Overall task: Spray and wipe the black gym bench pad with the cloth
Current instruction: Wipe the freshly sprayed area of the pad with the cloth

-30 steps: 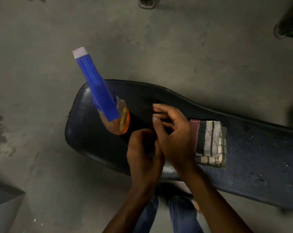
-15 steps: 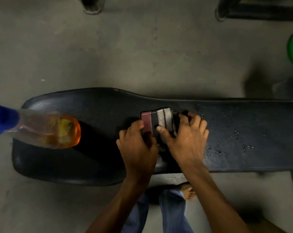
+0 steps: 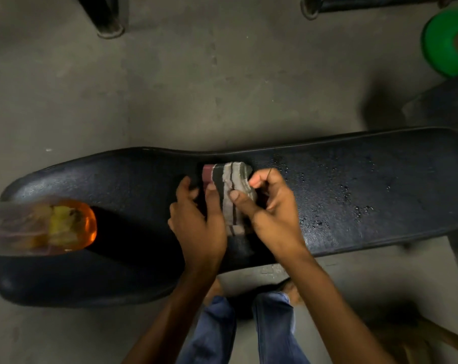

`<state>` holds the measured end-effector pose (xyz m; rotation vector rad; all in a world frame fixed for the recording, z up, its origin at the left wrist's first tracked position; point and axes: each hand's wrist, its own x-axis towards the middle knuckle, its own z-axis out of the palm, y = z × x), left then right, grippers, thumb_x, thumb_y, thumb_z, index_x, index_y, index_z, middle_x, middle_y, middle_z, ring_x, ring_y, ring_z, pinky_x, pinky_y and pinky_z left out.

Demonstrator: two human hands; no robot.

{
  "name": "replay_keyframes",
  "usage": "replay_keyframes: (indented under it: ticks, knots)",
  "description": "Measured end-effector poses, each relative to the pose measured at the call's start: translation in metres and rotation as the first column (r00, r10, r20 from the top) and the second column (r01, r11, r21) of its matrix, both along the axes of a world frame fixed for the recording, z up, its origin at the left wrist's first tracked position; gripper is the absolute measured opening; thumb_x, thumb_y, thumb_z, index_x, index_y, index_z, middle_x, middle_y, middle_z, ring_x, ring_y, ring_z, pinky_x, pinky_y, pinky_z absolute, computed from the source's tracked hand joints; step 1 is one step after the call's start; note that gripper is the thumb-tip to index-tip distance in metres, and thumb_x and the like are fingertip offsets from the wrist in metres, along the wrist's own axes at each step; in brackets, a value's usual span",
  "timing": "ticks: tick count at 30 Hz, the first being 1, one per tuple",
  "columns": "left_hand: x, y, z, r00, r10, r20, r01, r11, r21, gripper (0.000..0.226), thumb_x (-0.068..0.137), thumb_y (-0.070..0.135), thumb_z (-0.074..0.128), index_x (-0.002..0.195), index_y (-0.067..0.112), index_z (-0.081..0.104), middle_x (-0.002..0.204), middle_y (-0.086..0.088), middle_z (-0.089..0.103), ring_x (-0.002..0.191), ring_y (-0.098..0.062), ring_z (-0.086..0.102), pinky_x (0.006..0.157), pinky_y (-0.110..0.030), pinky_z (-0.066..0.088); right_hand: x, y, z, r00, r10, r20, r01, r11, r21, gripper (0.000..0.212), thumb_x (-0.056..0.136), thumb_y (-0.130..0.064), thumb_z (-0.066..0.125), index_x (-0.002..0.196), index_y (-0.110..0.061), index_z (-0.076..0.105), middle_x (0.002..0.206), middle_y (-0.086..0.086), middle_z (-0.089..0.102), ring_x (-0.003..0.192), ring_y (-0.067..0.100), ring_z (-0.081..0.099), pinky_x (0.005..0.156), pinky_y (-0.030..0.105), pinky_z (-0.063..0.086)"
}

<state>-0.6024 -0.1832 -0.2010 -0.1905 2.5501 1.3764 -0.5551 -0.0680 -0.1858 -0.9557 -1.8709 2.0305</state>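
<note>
Head view looks straight down on the black bench pad [image 3: 354, 195], whose long axis runs left to right across the middle of the frame, wide rounded end at the left, narrower length reaching the right edge. At far left a spray bottle [image 3: 52, 227] with orange liquid stands on the wide end, its base toward the centre and its top cut off by the frame edge. Just left of centre the left hand [image 3: 196, 222] curls around the near-left edge of the folded striped cloth [image 3: 228, 185], fingers pressed onto it. The cloth's long axis runs from the pad's far edge toward the person. The right hand [image 3: 272, 211] pinches the cloth's right side between thumb and forefinger. Droplets [image 3: 348, 200] speckle the pad right of the hands. A green disc [image 3: 443, 40] sits at upper right.

Compared with half a second ago, the cloth is lifted and partly unfolded, taller in the hands, and the right hand's fingers have curled from flat into a pinch.
</note>
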Motion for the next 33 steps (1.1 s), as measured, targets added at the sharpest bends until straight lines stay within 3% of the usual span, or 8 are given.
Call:
replay_keyframes:
  ticks: [4, 7, 11, 13, 15, 20, 28, 33]
  knots:
    - [-0.007, 0.023, 0.001, 0.972, -0.158, 0.174, 0.090, 0.934, 0.345, 0.037, 0.099, 0.051, 0.062, 0.116, 0.022, 0.078, 0.108, -0.005, 0.081, 0.106, -0.026, 0.076, 0.101, -0.052, 0.059, 0.015, 0.036, 0.010, 0.990, -0.112, -0.087, 0.097, 0.982, -0.162, 0.034, 0.083, -0.001, 0.081, 0.096, -0.021, 0.056, 0.093, 0.004, 0.064, 0.091, 0.015, 0.061, 0.084, 0.029, 0.055]
    - [-0.005, 0.051, 0.002, 0.949, -0.265, 0.173, 0.166, 0.881, 0.443, 0.029, 0.097, 0.032, 0.068, 0.113, 0.010, 0.078, 0.102, -0.008, 0.082, 0.099, -0.030, 0.079, 0.093, -0.050, 0.063, 0.026, 0.063, 0.008, 0.978, -0.208, -0.033, 0.208, 0.978, -0.007, 0.036, 0.081, -0.008, 0.083, 0.105, -0.020, 0.059, 0.100, 0.019, 0.059, 0.095, 0.026, 0.058, 0.089, 0.045, 0.051]
    - [-0.004, 0.082, -0.004, 0.936, -0.351, -0.008, 0.350, 0.932, 0.098, 0.028, 0.097, 0.039, 0.062, 0.102, 0.014, 0.071, 0.094, -0.002, 0.077, 0.089, -0.026, 0.073, 0.084, -0.048, 0.059, 0.031, 0.090, -0.008, 0.984, -0.158, 0.078, 0.123, 0.935, 0.334, 0.038, 0.087, -0.013, 0.080, 0.119, -0.022, 0.061, 0.110, -0.001, 0.063, 0.100, 0.015, 0.062, 0.093, 0.043, 0.053]
    - [-0.005, 0.088, -0.003, 0.904, -0.411, -0.119, 0.373, 0.893, -0.254, 0.034, 0.094, 0.038, 0.059, 0.116, 0.015, 0.069, 0.111, -0.007, 0.073, 0.103, -0.030, 0.065, 0.092, -0.047, 0.052, 0.032, 0.095, -0.016, 0.973, -0.111, 0.202, -0.026, 0.820, 0.572, 0.043, 0.088, -0.016, 0.078, 0.128, -0.024, 0.063, 0.129, 0.000, 0.059, 0.121, 0.019, 0.059, 0.108, 0.049, 0.051]
    - [-0.005, 0.085, -0.002, 0.871, -0.447, -0.205, 0.331, 0.841, -0.427, 0.052, 0.090, 0.034, 0.058, 0.137, 0.015, 0.064, 0.134, -0.009, 0.066, 0.120, -0.032, 0.056, 0.101, -0.047, 0.045, 0.030, 0.092, -0.019, 0.962, -0.098, 0.253, -0.118, 0.690, 0.714, 0.048, 0.091, -0.017, 0.075, 0.136, -0.021, 0.063, 0.147, 0.005, 0.052, 0.140, 0.025, 0.049, 0.119, 0.050, 0.044]
    - [-0.012, 0.066, -0.027, 0.827, -0.520, -0.212, 0.387, 0.801, -0.456, 0.059, 0.101, 0.029, 0.045, 0.158, 0.012, 0.046, 0.167, -0.011, 0.043, 0.158, -0.030, 0.034, 0.133, -0.053, 0.018, 0.007, 0.073, -0.031, 0.958, 0.079, 0.276, -0.279, 0.480, 0.831, 0.049, 0.103, -0.021, 0.063, 0.151, -0.015, 0.058, 0.165, 0.013, 0.047, 0.159, 0.032, 0.037, 0.129, 0.056, 0.031]
    - [-0.011, 0.057, -0.043, 0.791, -0.589, -0.166, 0.438, 0.734, -0.518, 0.057, 0.109, 0.030, 0.028, 0.158, 0.007, 0.046, 0.171, -0.011, 0.036, 0.164, -0.028, 0.020, 0.135, -0.055, 0.006, -0.022, 0.076, -0.055, 0.843, 0.175, 0.509, -0.537, 0.204, 0.819, 0.059, 0.113, -0.040, 0.034, 0.168, -0.020, 0.034, 0.174, 0.011, 0.034, 0.165, 0.030, 0.024, 0.135, 0.055, 0.016]
    - [-0.005, 0.068, -0.041, 0.759, -0.639, -0.127, 0.466, 0.669, -0.579, 0.065, 0.106, 0.037, 0.029, 0.163, 0.008, 0.037, 0.175, -0.012, 0.027, 0.166, -0.028, 0.015, 0.135, -0.056, 0.004, 0.004, 0.114, -0.057, 0.840, -0.123, 0.529, -0.465, 0.341, 0.817, 0.061, 0.113, -0.042, 0.030, 0.171, -0.023, 0.024, 0.178, 0.013, 0.024, 0.167, 0.031, 0.016, 0.136, 0.055, 0.011]
